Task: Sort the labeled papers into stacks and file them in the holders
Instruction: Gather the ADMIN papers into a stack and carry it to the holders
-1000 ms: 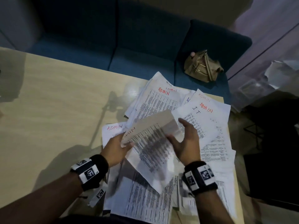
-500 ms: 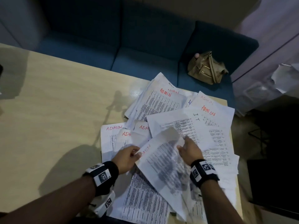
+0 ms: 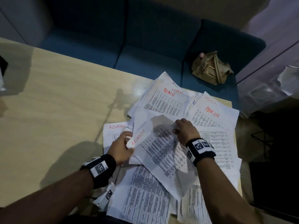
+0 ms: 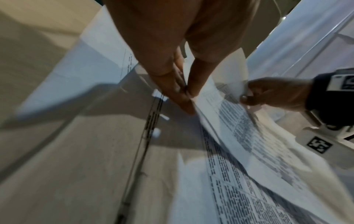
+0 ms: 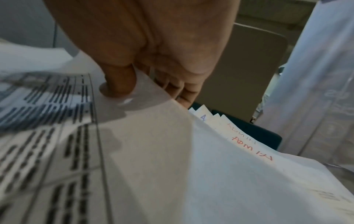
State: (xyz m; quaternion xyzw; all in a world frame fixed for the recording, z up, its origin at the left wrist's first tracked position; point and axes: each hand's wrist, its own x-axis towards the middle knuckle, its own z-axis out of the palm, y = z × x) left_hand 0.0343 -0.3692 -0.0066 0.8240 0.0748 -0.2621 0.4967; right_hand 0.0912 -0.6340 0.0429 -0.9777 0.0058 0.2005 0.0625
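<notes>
A printed sheet marked ADMIN in red (image 3: 161, 146) lies tilted over a loose pile of papers (image 3: 215, 139) at the table's right end. My left hand (image 3: 123, 146) pinches its left edge by the red label; in the left wrist view its fingers (image 4: 184, 94) pinch the sheet edge (image 4: 226, 118). My right hand (image 3: 184, 130) pinches the curled top right corner, thumb (image 5: 118, 81) on top of the ADMIN sheet (image 5: 134, 136). Other sheets marked ADMIN (image 3: 168, 102) (image 3: 212, 110) lie behind. No holders are in view.
The light wood table (image 3: 56, 110) stretches left of the pile. A blue sofa (image 3: 145, 46) stands behind it with a tan bag (image 3: 210, 68) on the seat. A dark object (image 3: 3, 65) sits at the table's far left edge.
The sheet held in both hands has come down and turned, so its red ADMIN label now faces up at the left. The IT sheet behind is now covered.
</notes>
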